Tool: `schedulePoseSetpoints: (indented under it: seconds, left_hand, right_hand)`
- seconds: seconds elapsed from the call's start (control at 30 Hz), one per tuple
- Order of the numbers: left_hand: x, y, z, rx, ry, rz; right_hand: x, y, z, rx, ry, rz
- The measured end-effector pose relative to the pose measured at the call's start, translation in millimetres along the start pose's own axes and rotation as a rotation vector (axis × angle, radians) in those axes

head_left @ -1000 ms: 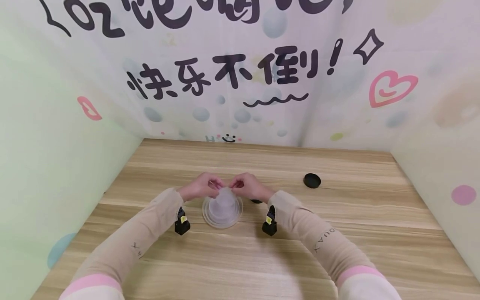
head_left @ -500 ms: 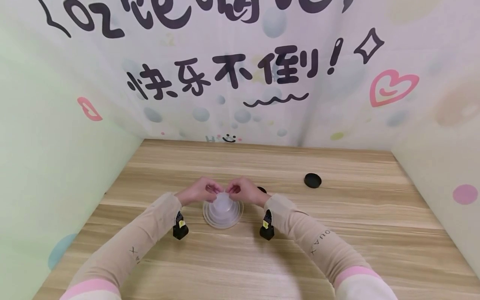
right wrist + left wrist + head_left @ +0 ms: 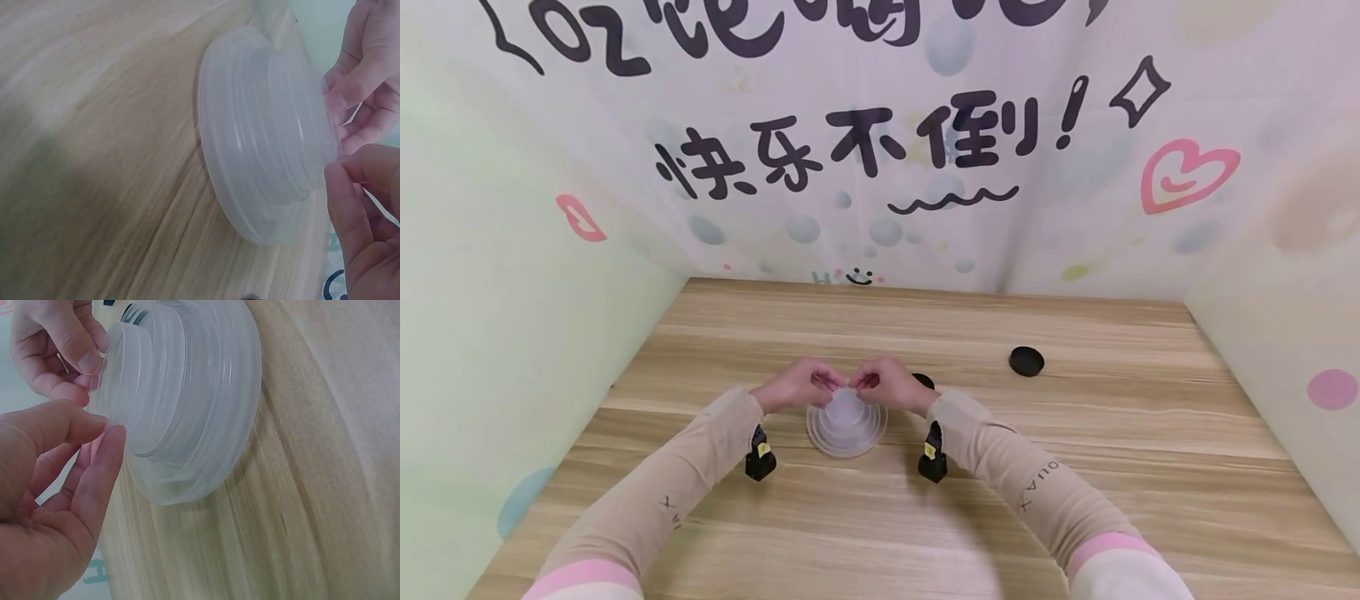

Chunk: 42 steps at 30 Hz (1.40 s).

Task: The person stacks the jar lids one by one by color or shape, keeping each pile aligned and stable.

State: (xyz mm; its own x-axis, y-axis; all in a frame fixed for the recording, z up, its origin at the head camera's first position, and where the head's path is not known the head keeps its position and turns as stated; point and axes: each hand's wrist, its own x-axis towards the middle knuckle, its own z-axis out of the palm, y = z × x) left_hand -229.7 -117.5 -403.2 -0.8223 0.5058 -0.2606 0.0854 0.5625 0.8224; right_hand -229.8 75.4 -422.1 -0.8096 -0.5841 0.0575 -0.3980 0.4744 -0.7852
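Note:
A translucent plastic piece (image 3: 847, 435) with stepped round tiers, widest at the base and narrower toward the top, stands on the wooden table. My left hand (image 3: 801, 385) pinches the rim of its top tier from the left, thumb against forefinger. On the other side, my right hand (image 3: 887, 387) pinches the same rim. In the left wrist view, the tiers (image 3: 169, 381) sit one inside another, and the left fingertips (image 3: 112, 440) meet at the thin upper edge. The right wrist view has the right hand (image 3: 369, 219) gripping that edge close beside the left hand (image 3: 369, 75).
A shallow black round lid (image 3: 1026, 361) lies on the table (image 3: 820, 533) to the right. Behind my right wrist, another black round thing (image 3: 923, 381) is partly hidden. A printed curtain (image 3: 850, 242) hangs along the table's back edge.
Both hands have come down slightly, and the top of the translucent piece sits lower between them. More of the black thing behind my right wrist shows now.

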Motion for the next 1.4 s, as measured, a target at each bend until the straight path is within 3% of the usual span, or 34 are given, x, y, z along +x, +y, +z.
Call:
schedulePoseSetpoints:
  seconds: [0.27,0.5,0.87,1.1,1.4]
  left_hand:
    - [1.3,-0.8,-0.4,0.026,-0.005,0.019]
    - [2.6,-1.9,0.7,0.021,0.006,-0.023]
    - [1.2,-1.2,-3.8,0.015,-0.016,-0.027]
    - [1.9,1.3,-6.3,0.068,0.000,0.033]
    - [7.3,8.4,-5.4,0.067,0.029,0.100]
  right_hand:
    - [0.1,-0.9,0.0,-0.006,-0.006,0.002]
    - [0.9,0.1,0.8,-0.006,-0.014,0.015]
    - [1.4,1.6,1.4,-0.019,-0.002,0.014]
    - [-4.1,0.7,-0.5,-0.036,0.029,0.024]
    - [-12.3,12.6,-13.0,-0.024,0.137,-0.001]
